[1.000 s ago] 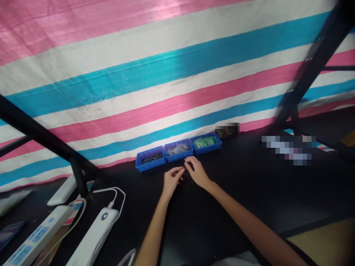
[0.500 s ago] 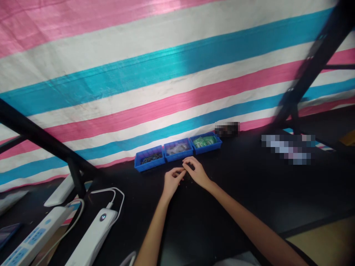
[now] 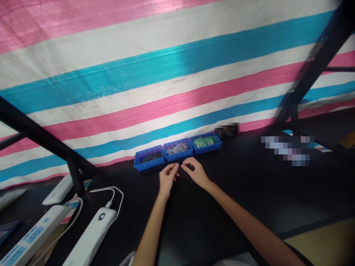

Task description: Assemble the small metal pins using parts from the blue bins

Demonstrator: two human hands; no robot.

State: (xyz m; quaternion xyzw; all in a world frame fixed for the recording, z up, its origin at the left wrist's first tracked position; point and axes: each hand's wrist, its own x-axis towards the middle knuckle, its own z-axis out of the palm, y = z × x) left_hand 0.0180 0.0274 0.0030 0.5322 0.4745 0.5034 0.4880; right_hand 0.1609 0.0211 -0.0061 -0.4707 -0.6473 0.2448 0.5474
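Observation:
My left hand [image 3: 167,178] is closed in a pinch, thumb against forefinger. Facing it, my right hand [image 3: 195,173] pinches in the same way, its fingertips a short gap away. A tiny thin piece [image 3: 179,165] shows between the two sets of fingertips, too small to name. Just beyond the hands, three blue bins stand in a row. Dark thin metal pieces, like screws or nails, lie in the left bin [image 3: 149,166]. Clear plastic bags fill the middle bin [image 3: 179,156], and green-printed packets the right bin [image 3: 206,148].
On the black table [image 3: 188,221], a few specks lie near my right hand. A white power bank [image 3: 91,236] with a cable and a white power strip [image 3: 33,234] are at the left. Black frame bars rise on both sides, before a striped sheet [image 3: 166,96]. Blurred items sit at the right.
My left hand has moved slightly left, away from my right hand. The fingertips, which met before, now have a small gap with the thin piece showing in it.

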